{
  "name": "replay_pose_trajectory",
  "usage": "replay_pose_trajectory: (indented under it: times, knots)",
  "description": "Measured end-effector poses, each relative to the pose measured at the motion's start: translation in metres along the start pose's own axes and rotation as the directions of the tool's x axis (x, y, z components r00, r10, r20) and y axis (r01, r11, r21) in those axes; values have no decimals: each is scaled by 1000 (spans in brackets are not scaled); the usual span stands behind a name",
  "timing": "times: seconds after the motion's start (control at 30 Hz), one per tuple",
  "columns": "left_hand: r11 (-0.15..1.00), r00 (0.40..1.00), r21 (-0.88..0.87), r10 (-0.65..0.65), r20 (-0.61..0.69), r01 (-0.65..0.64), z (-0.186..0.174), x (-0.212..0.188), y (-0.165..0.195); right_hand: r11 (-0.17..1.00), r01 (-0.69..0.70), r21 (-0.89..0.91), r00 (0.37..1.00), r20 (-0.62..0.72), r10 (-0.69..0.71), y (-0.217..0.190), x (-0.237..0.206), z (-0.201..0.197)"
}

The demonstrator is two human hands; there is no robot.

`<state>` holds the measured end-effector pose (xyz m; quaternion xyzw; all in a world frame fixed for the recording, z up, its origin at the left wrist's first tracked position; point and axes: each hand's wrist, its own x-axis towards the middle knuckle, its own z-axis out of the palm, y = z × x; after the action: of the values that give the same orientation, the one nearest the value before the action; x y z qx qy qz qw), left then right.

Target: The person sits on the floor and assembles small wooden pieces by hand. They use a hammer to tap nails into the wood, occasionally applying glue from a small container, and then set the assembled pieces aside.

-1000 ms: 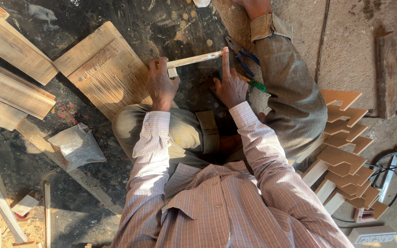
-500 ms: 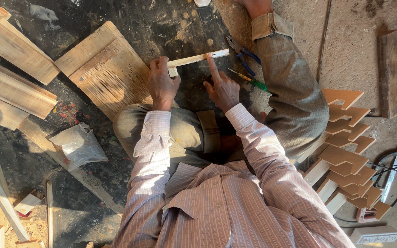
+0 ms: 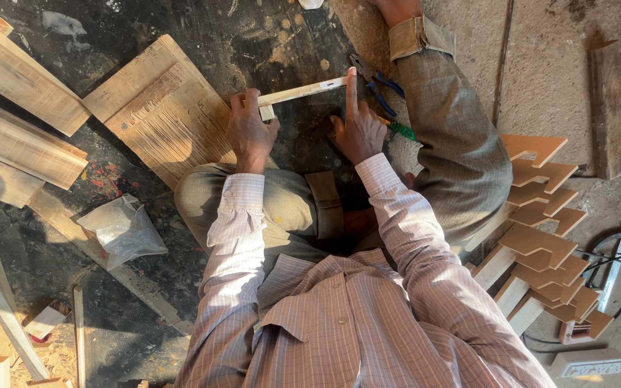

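Person seated on the floor [image 3: 267, 43], knees drawn up, working between them. Left hand [image 3: 249, 133] has its grip closed round the left end of a thin pale wood strip [image 3: 303, 91], thumb and fingers pinching it where a short block meets it underneath. Right hand [image 3: 357, 129] is not gripping: fingers loosely curled, index finger stretched out and pressing near the strip's right end. Strip lies almost level, just above the dark floor, between the two hands.

Step in hand, by my reading: steadying and lining up the strip against the block.

Next move calls for keeping the left pinch firm while the right hand frees itself for a tool; blue-handled pliers [image 3: 379, 86] lie just beside that index finger. Plank [image 3: 159, 108] to the left, stack of cut brown pieces [image 3: 540, 244] to the right.
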<state>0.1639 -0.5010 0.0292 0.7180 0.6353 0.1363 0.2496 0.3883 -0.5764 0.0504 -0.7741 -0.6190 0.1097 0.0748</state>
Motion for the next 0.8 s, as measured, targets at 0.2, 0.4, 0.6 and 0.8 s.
replay_pose_trajectory:
  times: [0.2,0.4,0.6,0.8]
  knots:
    - [1000,1000,-2,12,-14,-12,0,-1,-1,999,-2,40,1000,-29,4,3,-6,2]
    - [1000,1000,-10,-6,7,6,0,-1,-2,996,82,-17,994,-73,-83,7,-2,1]
    - [1000,1000,-2,18,-18,-18,0,-1,-2,995,86,-44,991,-98,-90,1,0,-1]
    - [1000,1000,-1,13,-21,-13,0,-1,-2,998,35,-47,997,-74,-38,6,4,-1]
